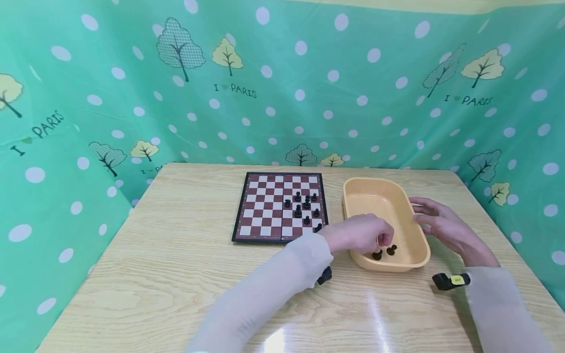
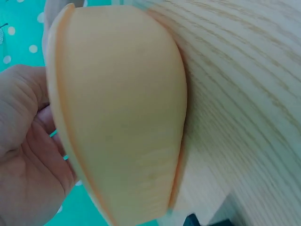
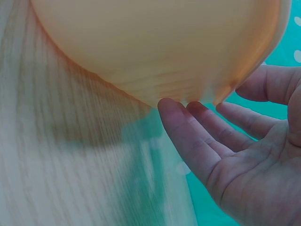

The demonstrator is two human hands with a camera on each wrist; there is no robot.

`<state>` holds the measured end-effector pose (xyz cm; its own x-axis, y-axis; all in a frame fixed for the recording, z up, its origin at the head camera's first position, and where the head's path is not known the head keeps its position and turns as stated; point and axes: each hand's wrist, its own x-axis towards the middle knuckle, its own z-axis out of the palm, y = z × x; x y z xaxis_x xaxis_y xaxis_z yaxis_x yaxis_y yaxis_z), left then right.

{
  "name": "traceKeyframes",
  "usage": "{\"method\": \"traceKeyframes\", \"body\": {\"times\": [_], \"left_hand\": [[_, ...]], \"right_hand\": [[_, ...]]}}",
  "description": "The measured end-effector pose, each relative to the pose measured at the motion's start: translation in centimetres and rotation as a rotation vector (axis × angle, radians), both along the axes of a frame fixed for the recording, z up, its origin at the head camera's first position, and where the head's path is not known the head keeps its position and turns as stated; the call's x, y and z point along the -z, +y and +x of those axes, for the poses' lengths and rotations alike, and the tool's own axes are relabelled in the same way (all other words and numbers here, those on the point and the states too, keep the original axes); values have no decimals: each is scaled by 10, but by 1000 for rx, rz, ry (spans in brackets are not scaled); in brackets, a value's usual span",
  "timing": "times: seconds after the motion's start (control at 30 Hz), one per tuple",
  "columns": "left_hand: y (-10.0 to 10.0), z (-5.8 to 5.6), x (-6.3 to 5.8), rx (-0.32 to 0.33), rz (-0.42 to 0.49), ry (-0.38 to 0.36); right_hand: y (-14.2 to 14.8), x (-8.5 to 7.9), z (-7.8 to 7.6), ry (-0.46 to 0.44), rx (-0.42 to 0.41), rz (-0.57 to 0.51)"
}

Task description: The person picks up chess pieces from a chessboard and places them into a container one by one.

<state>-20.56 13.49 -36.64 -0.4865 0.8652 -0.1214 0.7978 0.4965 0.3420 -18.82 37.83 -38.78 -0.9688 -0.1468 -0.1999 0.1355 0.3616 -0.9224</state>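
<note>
In the head view my left hand (image 1: 368, 232) reaches over the near left rim of a peach plastic basin (image 1: 408, 206). Its fingers are bent downward and pinch a black chess piece (image 1: 377, 255) near the basin floor. Beside that piece lies another black piece (image 1: 391, 250). The basin wall (image 2: 122, 113) hides my left fingertips in the left wrist view. At the basin's right side is my right hand (image 1: 450, 228); its extended fingers (image 3: 188, 136) touch the outer wall in the right wrist view.
Left of the basin, a red-and-white chessboard (image 1: 266, 206) lies on the wooden table (image 1: 167, 274). Several black pieces (image 1: 298, 212) stand on its right half, and one (image 1: 318, 228) is near my left sleeve (image 1: 269, 294). A green printed cloth (image 1: 282, 113) hangs behind.
</note>
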Motion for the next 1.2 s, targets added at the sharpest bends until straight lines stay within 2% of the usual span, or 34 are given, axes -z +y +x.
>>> {"method": "traceKeyframes", "body": {"times": [0.17, 0.37, 0.63, 0.83, 1.2], "left_hand": [[-12, 0, -5, -10, 45, -16], [-33, -1, -8, 11, 126, 45], [-55, 2, -13, -5, 196, 49], [-67, 4, -14, -17, 194, 96], [-92, 4, -11, -57, 194, 83]], "right_hand": [[-1, -1, 0, 1, 4, 14], [0, -2, -1, -9, 5, 36], [-1, -1, -2, -7, 0, 55], [-3, -2, -2, -7, -2, 61], [-2, 0, 1, -5, 0, 51]]}}
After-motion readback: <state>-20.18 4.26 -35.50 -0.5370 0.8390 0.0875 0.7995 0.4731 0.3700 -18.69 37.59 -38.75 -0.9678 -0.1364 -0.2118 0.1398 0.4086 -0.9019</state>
